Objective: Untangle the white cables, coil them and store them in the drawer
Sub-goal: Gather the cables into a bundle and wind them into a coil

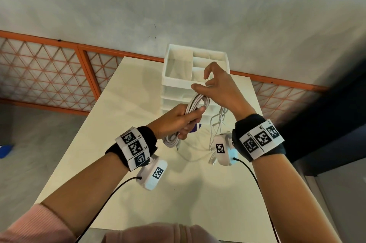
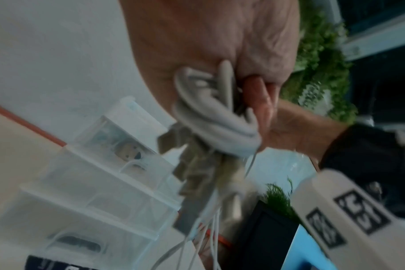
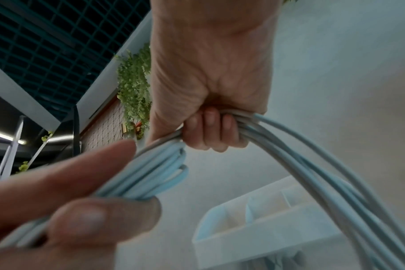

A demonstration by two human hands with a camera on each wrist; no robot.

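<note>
A coiled white cable (image 1: 198, 102) hangs in the air above the cream table (image 1: 128, 104), in front of the white drawer unit (image 1: 178, 82). My left hand (image 1: 190, 122) grips the coil round its middle, and the lower loops (image 1: 170, 141) and a plug droop below it. My right hand (image 1: 200, 82) holds the coil's top. In the right wrist view its fingers (image 3: 210, 131) curl round the bundled strands (image 3: 301, 155). Thin loose white cables (image 1: 217, 122) trail to the table below my right wrist. The unit's top tray is open with empty compartments.
An orange lattice railing (image 1: 49, 68) runs behind the table, below a grey wall. A small dark purple item (image 1: 197, 128) lies on the table under my left hand. The clear drawers (image 2: 99, 182) stack below the tray. The table's left edge drops to the floor.
</note>
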